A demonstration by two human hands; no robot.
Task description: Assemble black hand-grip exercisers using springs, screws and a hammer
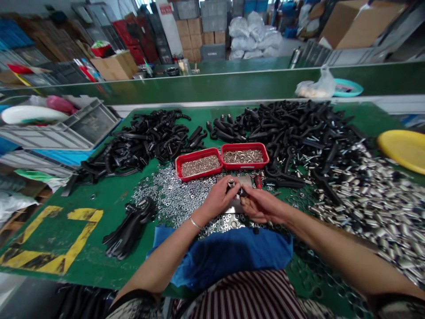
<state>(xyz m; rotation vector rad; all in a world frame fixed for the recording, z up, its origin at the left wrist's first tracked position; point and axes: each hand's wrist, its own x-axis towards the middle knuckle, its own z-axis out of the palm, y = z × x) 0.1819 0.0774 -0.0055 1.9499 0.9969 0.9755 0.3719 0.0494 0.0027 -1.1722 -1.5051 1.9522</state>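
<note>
Green shows across the surface [108,192], and above a metal plate [235,207] in front of the body two hands meet over small work. The left hand [219,194] pinches a metal sleeve [231,182] between thumb and fingers, its end facing up; the right hand [260,206] is curled in with its fingers pressed on a black part [243,192] just beside the sleeve. The fingers hide whether sleeve and part are joined. To do this well, I'd judge, the left hand should hold the sleeve firm and square while the right does the finer turning or pressing, with light, even force so nothing tilts or slips. Working low over the plate seems wise, since a dropped piece could vanish among the loose washers [177,197] around it. Two red trays [202,174] of tiny metal pieces stand end to end just beyond the hands, so the elbows can rest low and reaches remain short. More sleeves [375,199] lie heaped to the right, and a blue cloth [229,252] lies nearest the body, where it might catch strays.
</note>
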